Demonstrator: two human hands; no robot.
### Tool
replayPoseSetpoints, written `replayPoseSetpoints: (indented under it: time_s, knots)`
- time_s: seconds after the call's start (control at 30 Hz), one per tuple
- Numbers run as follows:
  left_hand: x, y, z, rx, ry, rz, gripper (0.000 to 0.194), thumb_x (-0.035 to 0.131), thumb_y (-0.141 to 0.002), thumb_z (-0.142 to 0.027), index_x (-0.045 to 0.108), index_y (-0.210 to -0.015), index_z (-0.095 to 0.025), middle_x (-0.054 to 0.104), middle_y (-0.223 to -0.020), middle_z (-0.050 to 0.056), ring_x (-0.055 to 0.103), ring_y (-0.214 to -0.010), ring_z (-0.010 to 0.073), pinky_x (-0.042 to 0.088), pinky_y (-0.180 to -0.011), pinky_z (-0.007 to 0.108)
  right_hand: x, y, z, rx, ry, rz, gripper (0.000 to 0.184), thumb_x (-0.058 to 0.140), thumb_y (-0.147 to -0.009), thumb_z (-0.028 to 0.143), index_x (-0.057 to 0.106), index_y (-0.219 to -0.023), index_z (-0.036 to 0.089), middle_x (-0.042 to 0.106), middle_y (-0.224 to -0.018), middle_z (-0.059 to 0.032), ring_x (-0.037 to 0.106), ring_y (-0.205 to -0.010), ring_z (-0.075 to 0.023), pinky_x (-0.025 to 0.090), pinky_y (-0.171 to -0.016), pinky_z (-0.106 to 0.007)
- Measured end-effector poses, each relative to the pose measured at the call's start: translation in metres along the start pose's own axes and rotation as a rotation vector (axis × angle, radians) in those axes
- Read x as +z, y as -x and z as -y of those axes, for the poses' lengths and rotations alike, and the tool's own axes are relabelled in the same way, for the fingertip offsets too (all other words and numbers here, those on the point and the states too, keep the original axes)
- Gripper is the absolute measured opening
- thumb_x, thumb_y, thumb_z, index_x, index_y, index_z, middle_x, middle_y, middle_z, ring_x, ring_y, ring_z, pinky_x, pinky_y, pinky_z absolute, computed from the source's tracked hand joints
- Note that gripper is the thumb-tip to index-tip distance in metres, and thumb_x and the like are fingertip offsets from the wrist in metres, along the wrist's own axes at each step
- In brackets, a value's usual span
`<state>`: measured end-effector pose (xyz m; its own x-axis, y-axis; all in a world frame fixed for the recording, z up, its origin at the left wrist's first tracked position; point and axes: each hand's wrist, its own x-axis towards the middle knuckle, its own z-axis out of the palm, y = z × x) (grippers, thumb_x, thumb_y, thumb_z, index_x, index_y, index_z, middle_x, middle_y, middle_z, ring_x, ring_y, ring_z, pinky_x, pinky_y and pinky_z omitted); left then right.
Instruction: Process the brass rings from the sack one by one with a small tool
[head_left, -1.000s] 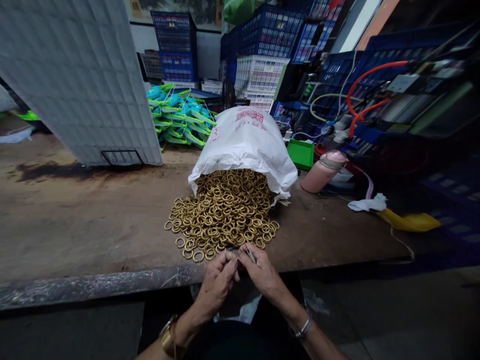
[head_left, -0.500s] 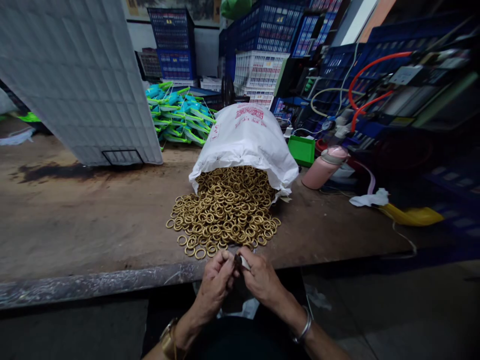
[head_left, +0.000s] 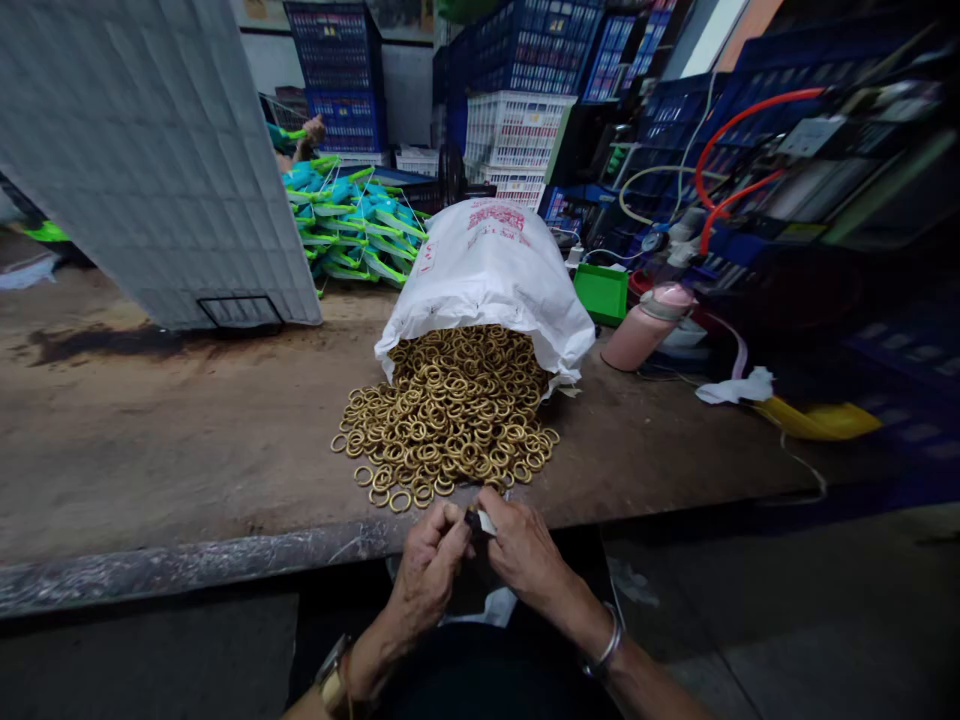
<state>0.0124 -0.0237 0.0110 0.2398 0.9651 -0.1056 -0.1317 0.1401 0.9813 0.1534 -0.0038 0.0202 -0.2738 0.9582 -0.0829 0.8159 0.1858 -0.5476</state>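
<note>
Head | hands pinching small dark-and-white piece | long axis roughly crosswise, dark end left

Brown table; dim floor; grey wall

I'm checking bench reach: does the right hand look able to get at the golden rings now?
Probably yes: the right hand is near the golden rings, nothing visibly between, though it seems to hold a small pale item.

Small dark piece, pale piece just beside it, both held at near side of ring pile; shapes partly hidden. Rings gold-coloured, loose, overlapping.
</note>
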Motion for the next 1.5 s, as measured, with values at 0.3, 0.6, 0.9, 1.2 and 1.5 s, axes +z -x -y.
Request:
replayPoseSetpoints:
  time_s: [0.3,0.6,0.9,1.2,1.5]
  knots:
    - [-0.009,0.011,-0.01,-0.296,0.373,0.068,0.032,0.047,-0.08,-0.045,0.053,-0.073,-0.015,0.041,-0.048,-0.005,0.026,-0.037,0.0038,0.018,-0.036,0.017,-0.004,0.0,-0.04,0.185,0.11,-0.216,0.012,0.04,-0.08,0.018,0.052,-0.08,0.019,0.061,-0.065,-0.002,0.055,-0.059,-0.0141,0.027,-0.053,-0.023]
    - [-0.019,0.008,-0.006,-0.394,0.688,-0.013,0.023,0.059,-0.071,-0.025,0.051,-0.092,-0.018,0.058,-0.072,0.002,0.051,-0.053,0.0094,0.029,-0.037,0.015,0.02,0.001,-0.022,0.219,0.234,-0.198,0.008,0.046,-0.082,0.026,0.049,-0.084,0.02,0.063,-0.073,-0.0023,0.058,-0.063,-0.0154,0.022,-0.052,-0.024]
    - [-0.012,0.004,0.004,-0.394,0.56,-0.114,0.023,0.066,-0.068,-0.03,0.048,-0.077,-0.016,0.058,-0.07,0.001,0.055,-0.056,0.01,0.033,-0.036,0.015,0.019,0.004,-0.016,0.071,-0.066,-0.192,0.008,0.041,-0.077,0.016,0.046,-0.082,0.02,0.057,-0.065,0.0006,0.053,-0.058,-0.0132,0.03,-0.054,-0.022]
    - [-0.008,0.008,0.006,-0.344,0.39,-0.105,0.026,0.056,-0.074,-0.042,0.046,-0.075,-0.018,0.042,-0.054,-0.008,0.03,-0.037,0.0015,0.018,-0.034,0.013,0.017,0.006,0.01,-0.05,-0.395,-0.157,0.004,0.04,-0.079,0.022,0.044,-0.078,0.02,0.047,-0.062,0.0046,0.045,-0.055,-0.0101,0.034,-0.054,-0.02]
    - [-0.009,0.01,0.008,-0.213,0.099,-0.088,0.03,0.055,-0.074,-0.044,0.047,-0.067,-0.016,0.038,-0.05,-0.008,0.028,-0.039,0.0027,0.021,-0.038,0.015,0.018,0.001,0.014,0.019,-0.474,-0.083,0.02,0.042,-0.082,0.033,0.045,-0.069,0.019,0.043,-0.062,0.0062,0.042,-0.059,-0.0085,0.033,-0.057,-0.02]
